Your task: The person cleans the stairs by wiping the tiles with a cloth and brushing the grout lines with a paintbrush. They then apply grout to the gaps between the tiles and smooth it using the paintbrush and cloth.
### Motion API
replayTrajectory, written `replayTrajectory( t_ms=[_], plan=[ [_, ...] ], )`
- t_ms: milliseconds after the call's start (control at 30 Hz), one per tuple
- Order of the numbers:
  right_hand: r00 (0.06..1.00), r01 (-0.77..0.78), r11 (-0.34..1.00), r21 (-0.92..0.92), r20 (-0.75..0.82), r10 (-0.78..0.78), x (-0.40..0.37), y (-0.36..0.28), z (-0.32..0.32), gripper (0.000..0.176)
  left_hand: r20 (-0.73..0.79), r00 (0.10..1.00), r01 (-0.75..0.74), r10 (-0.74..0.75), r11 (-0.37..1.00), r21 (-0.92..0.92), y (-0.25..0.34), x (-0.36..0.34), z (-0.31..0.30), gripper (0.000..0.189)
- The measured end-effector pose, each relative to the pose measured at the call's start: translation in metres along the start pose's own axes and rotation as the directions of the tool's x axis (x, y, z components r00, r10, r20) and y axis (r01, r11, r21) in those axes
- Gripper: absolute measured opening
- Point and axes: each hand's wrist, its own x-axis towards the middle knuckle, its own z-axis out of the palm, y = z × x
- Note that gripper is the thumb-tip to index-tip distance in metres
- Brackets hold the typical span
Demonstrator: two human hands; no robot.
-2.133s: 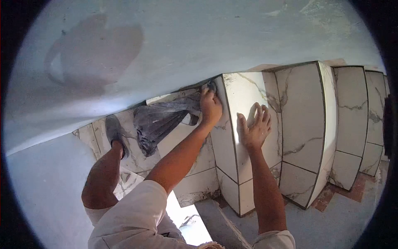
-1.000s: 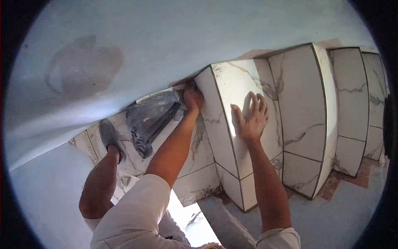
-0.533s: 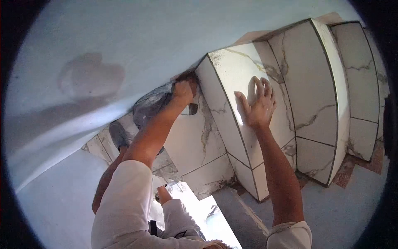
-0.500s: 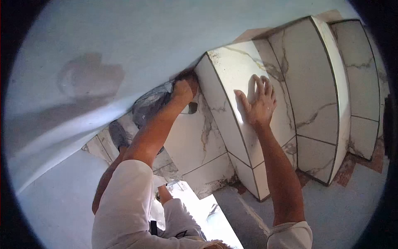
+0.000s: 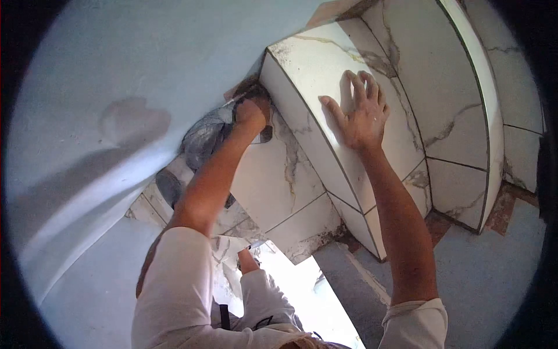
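Observation:
My left hand (image 5: 250,114) is closed in the corner where the blue wall meets the tiled stair. Its fingers face away, beside a reddish-brown patch, and I cannot tell what they hold. A crumpled-looking grey thing (image 5: 203,138) lies against the wall behind that wrist, partly covered by the forearm. A small dark rounded piece (image 5: 265,134) shows just right of the wrist. My right hand (image 5: 364,121) is open, fingers spread, on the sunlit top of a marble-patterned tiled step (image 5: 311,55).
More tiled steps (image 5: 433,81) rise to the right, with dark joints along their edges. The pale blue wall (image 5: 174,52) runs along the left. Below the step is a tiled tread (image 5: 279,180). A grey shoe (image 5: 168,187) stands near the wall.
The view has shifted, so the stair sits higher in it. My left hand stays closed in the corner, and my right hand stays spread on the step.

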Motion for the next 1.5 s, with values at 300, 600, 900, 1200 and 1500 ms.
replayTrajectory(
  t_ms=[300, 600, 900, 1200, 1500],
  plan=[
    [1.0, -0.001, 1.0, -0.01, -0.026, 0.0, 0.001, 0.0, 0.007, 0.082, 0.111, 0.961, -0.273, 0.252, 0.926, 0.263, -0.036, -0.006, -0.016, 0.025],
    [1.0, -0.011, 1.0, -0.008, -0.021, 0.011, 0.004, -0.001, 0.007, 0.085, -0.401, 0.891, -0.192, 0.212, 0.977, 0.09, -0.035, 0.012, -0.009, 0.03],
    [0.999, 0.008, 0.999, -0.034, -0.047, -0.009, 0.001, 0.004, 0.011, 0.081, -0.193, 0.965, -0.091, 0.178, 0.917, 0.388, -0.064, -0.042, -0.017, 0.029],
    [0.999, -0.015, 0.999, -0.036, -0.035, 0.014, 0.003, 0.002, 0.009, 0.083, -0.222, 0.966, -0.105, 0.135, 0.984, 0.144, -0.024, -0.004, -0.018, 0.026],
    [0.996, 0.009, 1.0, -0.012, -0.088, -0.01, 0.002, 0.001, 0.009, 0.081, -0.244, 0.962, 0.107, -0.124, 0.991, -0.084, -0.036, 0.027, 0.031, 0.026]
  ],
)
